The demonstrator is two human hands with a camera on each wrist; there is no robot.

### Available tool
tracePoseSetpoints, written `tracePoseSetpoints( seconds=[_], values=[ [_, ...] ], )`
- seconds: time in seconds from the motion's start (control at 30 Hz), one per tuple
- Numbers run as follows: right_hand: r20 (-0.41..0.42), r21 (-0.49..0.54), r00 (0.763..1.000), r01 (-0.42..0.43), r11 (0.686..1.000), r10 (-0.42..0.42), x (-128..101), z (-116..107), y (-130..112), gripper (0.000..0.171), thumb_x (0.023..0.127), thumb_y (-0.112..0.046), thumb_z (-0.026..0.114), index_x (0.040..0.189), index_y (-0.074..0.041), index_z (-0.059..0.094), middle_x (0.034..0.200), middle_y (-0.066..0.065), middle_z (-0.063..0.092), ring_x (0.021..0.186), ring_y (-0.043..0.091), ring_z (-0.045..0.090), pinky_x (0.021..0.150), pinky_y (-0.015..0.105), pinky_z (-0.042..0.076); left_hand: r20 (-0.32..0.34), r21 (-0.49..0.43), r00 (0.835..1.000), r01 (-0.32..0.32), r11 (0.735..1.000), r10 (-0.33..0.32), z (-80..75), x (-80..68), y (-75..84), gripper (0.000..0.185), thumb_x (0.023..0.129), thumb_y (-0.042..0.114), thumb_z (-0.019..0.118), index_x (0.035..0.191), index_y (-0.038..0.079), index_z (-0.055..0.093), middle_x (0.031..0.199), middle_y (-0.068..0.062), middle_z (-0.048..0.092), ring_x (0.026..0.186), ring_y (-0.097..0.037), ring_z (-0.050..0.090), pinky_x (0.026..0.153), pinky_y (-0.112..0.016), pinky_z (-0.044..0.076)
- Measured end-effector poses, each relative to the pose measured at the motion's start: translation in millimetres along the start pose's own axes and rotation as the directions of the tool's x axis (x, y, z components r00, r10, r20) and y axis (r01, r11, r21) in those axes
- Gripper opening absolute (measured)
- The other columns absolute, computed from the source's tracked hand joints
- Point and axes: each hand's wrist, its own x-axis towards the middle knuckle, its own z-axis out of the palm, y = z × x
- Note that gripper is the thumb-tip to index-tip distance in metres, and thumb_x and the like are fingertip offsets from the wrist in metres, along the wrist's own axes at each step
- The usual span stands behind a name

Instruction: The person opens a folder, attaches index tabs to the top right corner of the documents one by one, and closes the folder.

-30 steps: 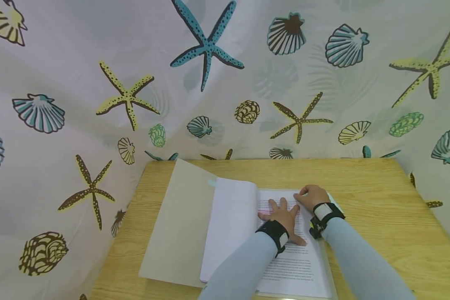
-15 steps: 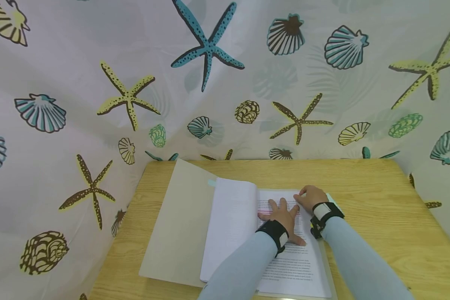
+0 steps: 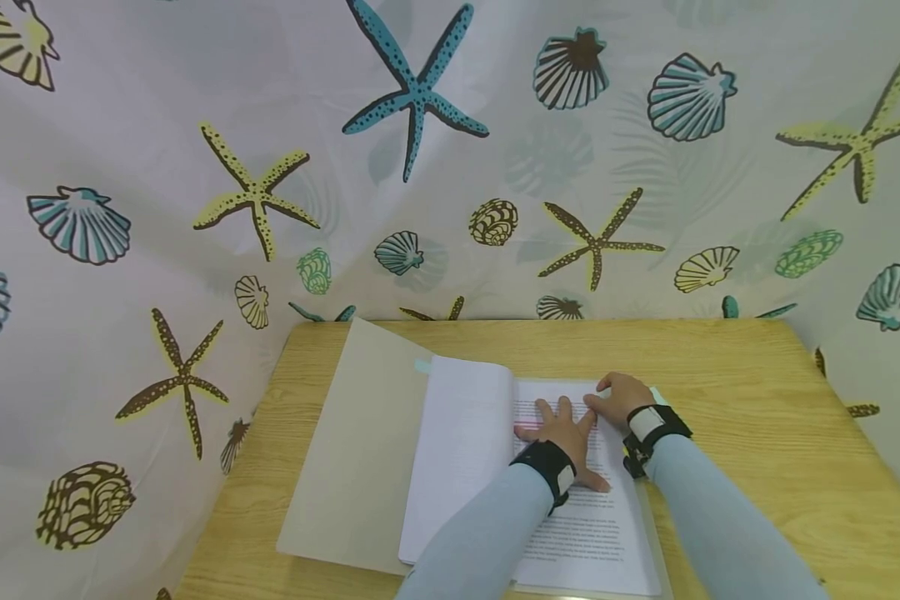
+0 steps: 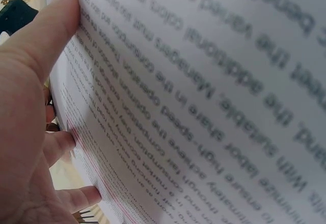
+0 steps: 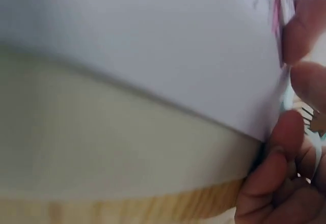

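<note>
We are pressing left hand (image 3: 565,432) flat, fingers spread and straight, on printed white page (image 3: 592,517) of open document lying in beige paper folder (image 3: 352,467) on light wooden table (image 3: 757,400). Right hand (image 3: 622,398) is curling fingertips (image 5: 282,132) at page's far right corner, pinching sheet edge. Turned white pages (image 3: 461,442) lying left of hands. Seashell-and-starfish patterned curtain (image 3: 420,150) hanging behind table.

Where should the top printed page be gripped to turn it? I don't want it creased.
Probably at its far right corner, from the right: that free edge lies opposite the fold, and the right hand already curls there while the left hand flattens the page.
</note>
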Motion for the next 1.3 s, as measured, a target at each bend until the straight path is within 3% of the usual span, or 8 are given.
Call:
tracePoseSetpoints(
  seconds=[0.17, 0.37, 0.6, 0.77, 1.03, 1.3],
  values=[
    [0.010, 0.025, 1.000, 0.012, 1.000, -0.012, 2.9, 0.3, 4.0, 0.034, 0.089, -0.026, 0.064, 0.110, 0.001, 0.061, 0.109, 0.023, 0.063, 0.080, 0.029, 0.054, 0.065, 0.036, 0.044, -0.006, 0.004, 1.000, 0.001, 1.000, -0.001, 0.8, -0.6, -0.6, 0.121, 0.041, 0.088, 0.068, 0.147, 0.051, 0.023, 0.151, -0.001, 0.028, 0.135, -0.042, 0.028, 0.072, -0.073, 0.043],
    [0.032, 0.040, 0.999, -0.027, 0.999, 0.026, 3.7, 2.2, 3.2, 0.043, 0.085, -0.034, 0.070, 0.109, 0.001, 0.061, 0.101, 0.018, 0.063, 0.077, 0.027, 0.054, 0.061, 0.034, 0.043, -0.008, 0.008, 1.000, -0.004, 1.000, 0.004, 1.1, -1.8, -1.2, 0.123, 0.040, 0.088, 0.067, 0.148, 0.050, 0.021, 0.150, -0.002, 0.029, 0.134, -0.042, 0.029, 0.071, -0.072, 0.043],
    [0.055, 0.052, 0.998, -0.014, 0.999, 0.011, 2.7, -1.1, 4.1, 0.028, 0.091, -0.020, 0.060, 0.111, -0.001, 0.060, 0.114, 0.024, 0.060, 0.085, 0.030, 0.054, 0.069, 0.038, 0.045, -0.010, 0.009, 1.000, -0.009, 1.000, 0.009, -0.5, -2.9, -1.5, 0.121, 0.042, 0.088, 0.067, 0.148, 0.048, 0.025, 0.150, -0.003, 0.029, 0.134, -0.042, 0.030, 0.072, -0.072, 0.043],
    [0.055, 0.056, 0.998, 0.010, 0.998, -0.013, 2.2, -4.1, 4.4, 0.038, 0.086, -0.030, 0.069, 0.109, -0.002, 0.060, 0.107, 0.019, 0.062, 0.083, 0.029, 0.053, 0.067, 0.036, 0.043, -0.009, -0.003, 1.000, -0.006, 1.000, 0.005, 0.2, -2.1, -1.2, 0.124, 0.041, 0.088, 0.068, 0.149, 0.049, 0.021, 0.151, -0.003, 0.028, 0.134, -0.043, 0.029, 0.072, -0.073, 0.042],
    [-0.002, 0.038, 0.999, -0.036, 0.999, 0.036, 5.4, 0.9, -0.1, 0.023, 0.094, -0.023, 0.057, 0.103, -0.002, 0.058, 0.093, 0.015, 0.061, 0.076, 0.027, 0.054, 0.059, 0.032, 0.041, 0.004, -0.006, 1.000, -0.002, 1.000, 0.002, -2.0, -2.5, -1.2, 0.121, 0.041, 0.087, 0.069, 0.148, 0.049, 0.024, 0.151, -0.002, 0.028, 0.135, -0.042, 0.028, 0.073, -0.073, 0.042],
    [-0.029, -0.018, 0.998, -0.049, 0.999, 0.048, 12.3, 6.0, 2.1, 0.035, 0.090, -0.036, 0.063, 0.097, -0.002, 0.058, 0.084, 0.012, 0.061, 0.072, 0.026, 0.053, 0.059, 0.033, 0.041, 0.020, 0.003, 1.000, -0.002, 1.000, 0.002, -3.3, -2.5, -1.1, 0.122, 0.041, 0.087, 0.068, 0.148, 0.050, 0.022, 0.151, -0.002, 0.027, 0.135, -0.041, 0.027, 0.074, -0.072, 0.043]
  ],
)
